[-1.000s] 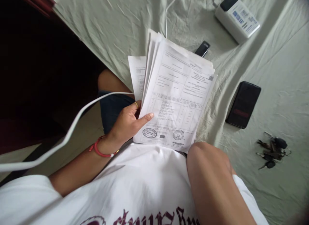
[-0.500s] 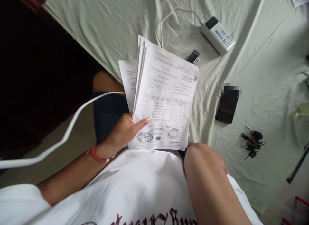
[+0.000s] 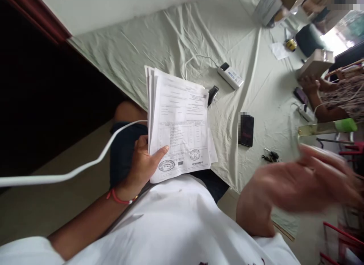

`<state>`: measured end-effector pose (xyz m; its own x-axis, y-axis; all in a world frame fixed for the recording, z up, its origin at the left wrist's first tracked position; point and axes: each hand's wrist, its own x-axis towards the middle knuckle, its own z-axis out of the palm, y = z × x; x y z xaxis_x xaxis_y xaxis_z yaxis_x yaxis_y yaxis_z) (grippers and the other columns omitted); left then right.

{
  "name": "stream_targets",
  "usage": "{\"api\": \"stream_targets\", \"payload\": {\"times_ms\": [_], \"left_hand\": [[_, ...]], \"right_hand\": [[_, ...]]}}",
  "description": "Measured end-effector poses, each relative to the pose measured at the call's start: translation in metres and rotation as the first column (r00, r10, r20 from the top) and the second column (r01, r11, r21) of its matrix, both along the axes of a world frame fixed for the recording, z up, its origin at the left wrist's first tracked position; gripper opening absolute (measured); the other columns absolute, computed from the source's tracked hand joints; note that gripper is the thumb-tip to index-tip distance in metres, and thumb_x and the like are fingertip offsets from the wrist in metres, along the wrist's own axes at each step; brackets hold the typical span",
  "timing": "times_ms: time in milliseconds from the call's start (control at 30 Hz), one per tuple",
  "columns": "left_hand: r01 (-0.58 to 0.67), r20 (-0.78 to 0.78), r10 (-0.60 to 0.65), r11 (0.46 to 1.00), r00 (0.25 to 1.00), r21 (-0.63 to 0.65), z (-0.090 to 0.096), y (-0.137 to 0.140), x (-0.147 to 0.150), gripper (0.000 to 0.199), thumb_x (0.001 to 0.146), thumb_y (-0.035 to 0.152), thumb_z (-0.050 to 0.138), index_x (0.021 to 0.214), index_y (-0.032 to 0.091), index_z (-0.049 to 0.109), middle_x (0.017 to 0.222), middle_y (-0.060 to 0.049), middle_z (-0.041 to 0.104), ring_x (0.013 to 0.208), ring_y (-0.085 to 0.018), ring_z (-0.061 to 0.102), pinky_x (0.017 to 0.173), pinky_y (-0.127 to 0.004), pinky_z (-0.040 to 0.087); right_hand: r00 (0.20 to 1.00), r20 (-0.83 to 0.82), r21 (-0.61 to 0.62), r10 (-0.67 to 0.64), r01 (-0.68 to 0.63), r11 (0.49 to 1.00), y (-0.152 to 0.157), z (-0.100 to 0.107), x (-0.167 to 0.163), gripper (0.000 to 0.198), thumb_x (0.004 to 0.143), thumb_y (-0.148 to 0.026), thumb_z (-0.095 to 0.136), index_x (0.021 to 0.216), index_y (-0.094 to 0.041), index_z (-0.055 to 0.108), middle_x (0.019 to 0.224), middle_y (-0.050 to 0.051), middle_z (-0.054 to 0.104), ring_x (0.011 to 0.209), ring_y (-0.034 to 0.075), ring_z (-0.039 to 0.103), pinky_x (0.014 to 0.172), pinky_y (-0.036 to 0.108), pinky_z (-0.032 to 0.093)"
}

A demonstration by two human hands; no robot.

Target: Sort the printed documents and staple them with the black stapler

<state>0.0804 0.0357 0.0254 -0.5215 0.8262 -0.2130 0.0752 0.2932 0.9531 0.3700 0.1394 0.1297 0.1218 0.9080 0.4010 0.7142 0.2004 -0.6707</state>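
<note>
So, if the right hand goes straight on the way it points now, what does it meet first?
Probably nothing before the picture's right edge: the right hand reaches close to it. The bottle looks off to one side of that line, though blur and unclear depth make this uncertain.

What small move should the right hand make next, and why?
The right hand, apart from the papers, could perhaps steady their right edge: only the left hand holds them, and a lower sheet juts out there.
</note>
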Motion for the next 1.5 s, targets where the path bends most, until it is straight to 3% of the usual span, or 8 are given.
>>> {"api": "stream_targets", "payload": {"times_ms": [133,333,567,667,800,900,1167,1500], "left_hand": [[-0.017,0.246,0.019,1.000,0.969,-0.011,-0.003,-0.003,-0.001,0.057,0.074,0.051,0.084,0.115,0.016,0.065,0.116,-0.013,0.075,0.115,-0.034,0.070,0.100,-0.049,0.059],[-0.151,0.622,0.173,0.984,0.763,-0.089,-0.013,0.003,-0.003,0.071,0.058,0.042,0.097,0.117,0.017,0.065,0.116,-0.011,0.077,0.111,-0.033,0.073,0.104,-0.052,0.056],[0.096,0.850,0.048,0.989,0.524,-0.115,-0.020,0.008,0.008,0.060,0.062,0.029,0.095,0.116,0.013,0.074,0.113,-0.016,0.078,0.107,-0.037,0.074,0.104,-0.054,0.057],[0.155,0.860,-0.015,0.985,0.511,-0.075,-0.023,0.010,0.015,0.062,0.061,0.028,0.095,0.117,0.012,0.075,0.115,-0.016,0.078,0.109,-0.037,0.074,0.106,-0.054,0.055],[0.280,0.763,-0.185,0.960,0.619,0.005,-0.022,0.012,0.015,0.057,0.062,0.036,0.095,0.110,0.012,0.078,0.115,-0.015,0.078,0.108,-0.035,0.074,0.103,-0.049,0.058],[0.494,0.603,-0.425,0.867,0.675,0.058,-0.008,0.019,0.004,0.048,0.070,0.044,0.089,0.104,0.012,0.080,0.108,-0.013,0.080,0.099,-0.034,0.076,0.091,-0.045,0.062],[0.627,0.333,-0.693,0.720,0.639,0.297,0.042,0.057,-0.019,0.041,0.084,0.042,0.077,0.113,0.012,0.077,0.118,-0.012,0.078,0.114,-0.032,0.072,0.100,-0.044,0.059],[0.613,-0.165,-0.628,0.610,0.761,0.503,0.098,0.098,-0.019,0.030,0.085,0.041,0.077,0.100,0.016,0.077,0.107,-0.009,0.078,0.101,-0.025,0.072,0.089,-0.037,0.059]], "right_hand": [[0.985,0.063,-0.092,0.161,-0.155,0.984,0.012,-0.030,-0.016,0.038,0.102,-0.052,0.046,0.122,-0.024,0.063,0.115,0.008,0.071,0.102,0.022,0.070,0.085,0.040,0.058],[0.983,0.135,-0.301,0.127,-0.082,0.950,0.033,-0.080,-0.033,0.063,0.097,-0.063,0.042,0.135,-0.015,0.056,0.116,0.016,0.073,0.098,0.025,0.070,0.084,0.042,0.055],[0.965,-0.164,-0.448,0.205,-0.258,0.856,0.041,-0.091,-0.057,0.066,0.089,-0.060,0.060,0.141,-0.021,0.051,0.129,0.012,0.070,0.102,0.022,0.070,0.092,0.040,0.057],[0.906,-0.392,-0.571,0.163,-0.378,0.728,0.039,-0.085,-0.055,0.068,0.082,-0.060,0.072,0.138,-0.025,0.055,0.119,0.008,0.074,0.089,0.020,0.072,0.083,0.038,0.060],[0.737,-0.675,-0.657,0.030,-0.619,0.430,0.028,-0.069,-0.042,0.052,0.074,-0.048,0.085,0.117,-0.021,0.070,0.102,0.007,0.079,0.081,0.023,0.076,0.072,0.037,0.063],[0.700,-0.713,-0.664,-0.043,-0.654,0.362,0.019,-0.058,-0.027,0.043,0.069,-0.035,0.091,0.107,-0.021,0.077,0.100,0.006,0.080,0.082,0.024,0.077,0.075,0.039,0.065],[0.642,-0.767,-0.496,0.011,-0.603,0.625,0.004,-0.038,-0.007,0.037,0.065,-0.029,0.093,0.100,-0.026,0.082,0.115,0.005,0.079,0.110,0.026,0.074,0.109,0.044,0.056],[0.803,-0.528,0.016,0.277,-0.317,0.948,0.017,-0.005,-0.008,0.025,0.073,-0.033,0.086,0.094,-0.023,0.075,0.100,0.005,0.079,0.105,0.023,0.074,0.103,0.043,0.058]]}}
